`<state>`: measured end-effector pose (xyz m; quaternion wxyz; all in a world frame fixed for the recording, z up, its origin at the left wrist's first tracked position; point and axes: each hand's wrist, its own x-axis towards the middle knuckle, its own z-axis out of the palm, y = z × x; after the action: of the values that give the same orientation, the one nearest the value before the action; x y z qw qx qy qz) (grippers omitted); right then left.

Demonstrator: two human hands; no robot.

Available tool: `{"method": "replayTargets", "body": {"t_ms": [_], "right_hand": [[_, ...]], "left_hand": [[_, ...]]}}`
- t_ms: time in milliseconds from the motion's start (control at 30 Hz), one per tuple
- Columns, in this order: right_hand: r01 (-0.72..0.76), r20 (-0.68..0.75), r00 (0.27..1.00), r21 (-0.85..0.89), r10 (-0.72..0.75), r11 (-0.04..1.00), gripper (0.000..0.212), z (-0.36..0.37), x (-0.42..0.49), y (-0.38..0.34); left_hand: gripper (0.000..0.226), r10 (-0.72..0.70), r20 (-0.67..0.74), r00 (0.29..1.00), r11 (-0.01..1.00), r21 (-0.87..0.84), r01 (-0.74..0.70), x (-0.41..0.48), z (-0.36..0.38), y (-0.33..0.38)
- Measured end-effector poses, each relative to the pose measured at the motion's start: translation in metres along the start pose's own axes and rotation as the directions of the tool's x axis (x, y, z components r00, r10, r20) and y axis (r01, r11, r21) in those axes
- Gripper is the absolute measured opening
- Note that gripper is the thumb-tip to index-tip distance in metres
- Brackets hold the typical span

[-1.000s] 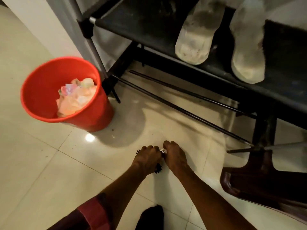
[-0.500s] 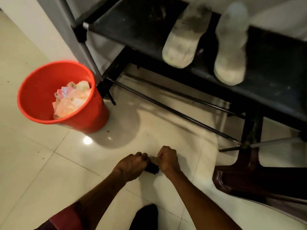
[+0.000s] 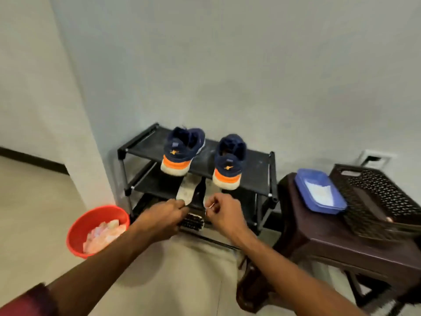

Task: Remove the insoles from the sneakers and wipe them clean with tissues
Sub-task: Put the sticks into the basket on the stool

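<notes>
Two navy and orange sneakers (image 3: 182, 153) (image 3: 229, 165) stand heels toward me on the top shelf of a black shoe rack (image 3: 257, 169). Two pale, soiled insoles (image 3: 186, 190) (image 3: 207, 190) lie on the middle shelf below them, the right one partly hidden by my right hand. Both hands hover in front of the rack. My left hand (image 3: 163, 216) grips a black-bristled brush (image 3: 192, 221). My right hand (image 3: 224, 214) is pinched shut at the brush's right end, on something small and thin.
A red bucket (image 3: 95, 217) with crumpled tissues sits on the floor at the left of the rack. On the right, a brown plastic stool (image 3: 319, 233) carries a blue tray (image 3: 319, 190) with tissues and a dark perforated basket (image 3: 376, 195). A wall corner juts out at the left.
My hands have lifted the brush from the floor tiles up in front of the rack. My view has risen, so the sneakers, wall and stool now show.
</notes>
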<state>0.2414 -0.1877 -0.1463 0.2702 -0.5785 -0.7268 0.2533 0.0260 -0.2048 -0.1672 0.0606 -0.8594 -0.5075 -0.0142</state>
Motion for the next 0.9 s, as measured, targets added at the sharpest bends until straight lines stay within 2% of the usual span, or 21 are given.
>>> {"method": "replayTargets", "body": {"t_ms": [67,233,400,633,800,900], "right_hand": [[0.063,-0.104,0.992,-0.008,-0.064,0.998,0.01,-0.061,-0.005,-0.036],[0.134,-0.318,0.94,0.013,-0.123,0.991,0.012,-0.187,-0.017,-0.103],[0.14,-0.433,0.895,0.04,-0.109,0.989,0.009,-0.27,-0.025,-0.122],[0.017,-0.517,0.856,0.063,0.018,0.998,0.011,-0.357,-0.033,-0.073],[-0.148,-0.533,0.832,0.057,0.155,0.987,0.014,-0.41,-0.032,0.019],[-0.29,-0.516,0.825,-0.032,0.233,0.956,0.013,-0.432,-0.029,0.09]], "left_hand": [[0.04,0.018,-0.053,0.998,0.999,0.043,-0.015,0.01,-0.065,0.006],[0.032,0.057,-0.233,0.971,0.996,0.075,-0.04,0.038,-0.203,0.035],[0.023,0.006,-0.329,0.944,0.997,0.069,0.018,0.075,-0.28,0.069],[0.016,0.069,-0.333,0.94,0.996,0.078,-0.046,0.153,-0.304,0.129],[0.018,0.199,-0.291,0.936,0.98,0.05,-0.193,0.25,-0.277,0.209],[0.023,0.312,-0.251,0.916,0.949,0.035,-0.314,0.322,-0.25,0.269]]}}
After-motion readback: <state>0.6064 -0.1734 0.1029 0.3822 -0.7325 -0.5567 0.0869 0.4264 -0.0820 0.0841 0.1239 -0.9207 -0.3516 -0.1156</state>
